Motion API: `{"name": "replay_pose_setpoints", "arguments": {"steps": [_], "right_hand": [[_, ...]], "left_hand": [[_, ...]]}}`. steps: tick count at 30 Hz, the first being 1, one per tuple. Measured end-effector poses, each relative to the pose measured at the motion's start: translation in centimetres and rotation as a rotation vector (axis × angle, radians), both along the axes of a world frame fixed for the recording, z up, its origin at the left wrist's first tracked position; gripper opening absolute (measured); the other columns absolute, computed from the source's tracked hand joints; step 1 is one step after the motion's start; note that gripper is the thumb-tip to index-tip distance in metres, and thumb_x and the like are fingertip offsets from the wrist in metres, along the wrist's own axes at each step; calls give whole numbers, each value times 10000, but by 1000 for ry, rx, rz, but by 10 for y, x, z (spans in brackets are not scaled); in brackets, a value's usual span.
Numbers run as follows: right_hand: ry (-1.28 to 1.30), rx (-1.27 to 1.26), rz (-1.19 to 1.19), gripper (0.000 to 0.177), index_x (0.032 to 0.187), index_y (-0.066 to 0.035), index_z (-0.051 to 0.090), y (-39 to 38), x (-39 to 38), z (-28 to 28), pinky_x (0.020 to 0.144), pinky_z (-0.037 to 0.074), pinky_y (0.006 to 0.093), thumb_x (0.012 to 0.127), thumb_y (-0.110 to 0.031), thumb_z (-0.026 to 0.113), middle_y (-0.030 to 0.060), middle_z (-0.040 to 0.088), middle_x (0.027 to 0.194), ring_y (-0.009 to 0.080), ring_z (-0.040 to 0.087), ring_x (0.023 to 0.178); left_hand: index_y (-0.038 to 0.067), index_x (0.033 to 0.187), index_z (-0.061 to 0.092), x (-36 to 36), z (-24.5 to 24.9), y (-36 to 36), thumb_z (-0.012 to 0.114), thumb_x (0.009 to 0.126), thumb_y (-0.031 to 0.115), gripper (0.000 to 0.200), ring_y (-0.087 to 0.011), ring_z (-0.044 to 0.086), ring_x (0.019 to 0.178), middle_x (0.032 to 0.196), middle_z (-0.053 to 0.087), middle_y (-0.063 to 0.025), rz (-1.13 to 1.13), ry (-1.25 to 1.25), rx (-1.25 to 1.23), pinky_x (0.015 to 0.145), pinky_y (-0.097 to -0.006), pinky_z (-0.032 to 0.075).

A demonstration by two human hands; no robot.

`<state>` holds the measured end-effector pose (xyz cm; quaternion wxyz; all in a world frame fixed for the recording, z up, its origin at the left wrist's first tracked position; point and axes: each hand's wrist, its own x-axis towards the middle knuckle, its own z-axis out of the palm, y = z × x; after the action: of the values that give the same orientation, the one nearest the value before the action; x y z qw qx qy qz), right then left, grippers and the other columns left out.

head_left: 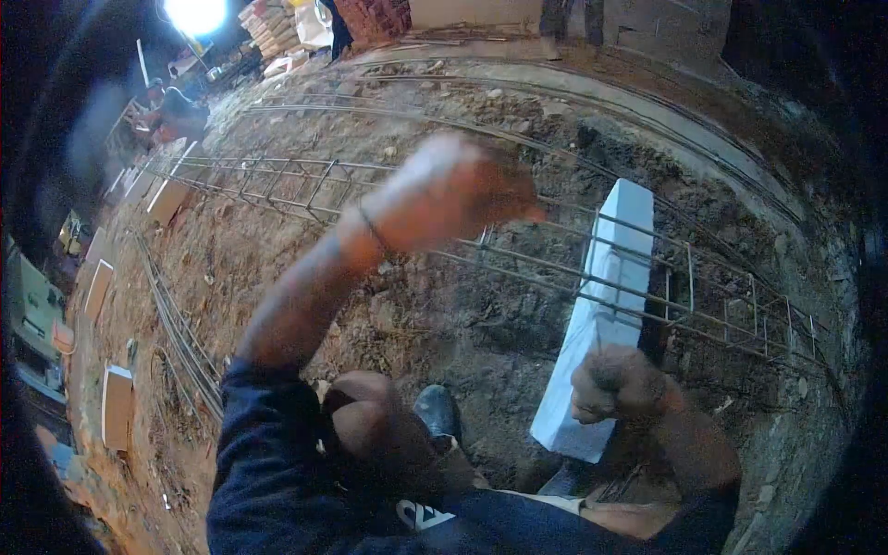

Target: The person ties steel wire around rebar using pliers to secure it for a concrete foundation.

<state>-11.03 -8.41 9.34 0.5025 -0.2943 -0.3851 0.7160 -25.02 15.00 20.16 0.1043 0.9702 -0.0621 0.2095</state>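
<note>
A long cage of thin steel bars (532, 262) runs across the view, its right part lying over a white block (578, 356). My left hand (453, 194) is above the cage left of the block, blurred by motion, and its fingers cannot be made out. Over the lower half of the block is my right hand (615, 384), its fingers curled together. A thin piece seems to rise from those fingers, too small to name. Rectangular ties join the cage bars to the right of the block.
Loose bars (171, 314) lie on the uneven soil at the left, near several pale blocks (117, 407). More long bars cross the ground behind the cage. At the far upper left a person (176, 116) crouches near a bright lamp (196, 14).
</note>
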Motion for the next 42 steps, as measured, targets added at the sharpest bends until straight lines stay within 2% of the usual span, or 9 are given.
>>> {"name": "replay_pose_setpoints", "arguments": {"steps": [6,8,9,12,16,21,28,35,42], "right_hand": [[938,653,-397,144,790,-121,481,-63,104,94,487,393,259,805,-255,532,-12,444,611,101,451,551],[634,703,-1057,128,859,-63,506,-72,87,155,507,417,280,802,-178,515,24,504,693,135,490,583],[510,889,-552,190,832,-99,553,-63,100,172,514,341,287,867,-230,421,-2,420,644,134,380,563],[404,1003,-339,298,598,-128,222,-59,116,169,531,237,308,848,-50,363,8,196,593,141,202,537],[26,1137,-521,581,1044,-134,378,-64,179,132,848,287,420,757,-636,436,54,381,960,160,362,853],[-1335,1182,-756,417,971,-95,461,-63,195,91,805,342,371,835,-489,450,65,431,913,153,414,757],[-718,276,-358,396,1037,-20,464,-55,119,2,782,412,285,855,-372,472,101,510,1058,181,500,963],[-1452,1129,-1211,314,928,-18,495,-74,93,70,730,427,286,889,-315,401,89,532,945,166,515,869],[-1383,1289,-959,217,746,-43,440,-63,129,103,617,396,267,887,-207,430,69,441,703,147,422,631]], "left_hand": [[24,932,596,75,50,-16,552,798,116,168,-196,575,888,941,603,-99,-71,-257,-256,775,-312,453],[30,931,588,87,50,-29,572,778,93,166,-189,563,885,933,596,-93,-126,-414,177,782,-307,439],[37,930,580,95,47,-37,592,758,71,176,-183,551,882,924,589,-87,-183,-567,598,789,-301,425],[79,1044,579,105,34,-85,485,830,35,238,-167,628,716,926,628,-105,-31,-339,201,617,-279,540],[70,1043,576,125,18,-115,482,828,37,237,-177,623,738,935,623,-110,-268,-236,-56,637,-286,534],[55,1042,571,125,7,-113,478,825,40,236,-194,614,775,949,616,-118,-323,-233,-83,671,-298,523],[33,1040,565,113,3,-174,472,821,44,238,-217,601,826,968,605,-130,-353,-295,-17,719,-314,509],[12,1038,558,133,-23,-133,466,818,48,242,-241,588,877,988,595,-143,-386,-382,76,767,-330,494],[-1,1008,559,155,-38,-102,477,803,56,228,-259,575,889,974,587,-146,-382,-376,151,785,-340,479]]}}
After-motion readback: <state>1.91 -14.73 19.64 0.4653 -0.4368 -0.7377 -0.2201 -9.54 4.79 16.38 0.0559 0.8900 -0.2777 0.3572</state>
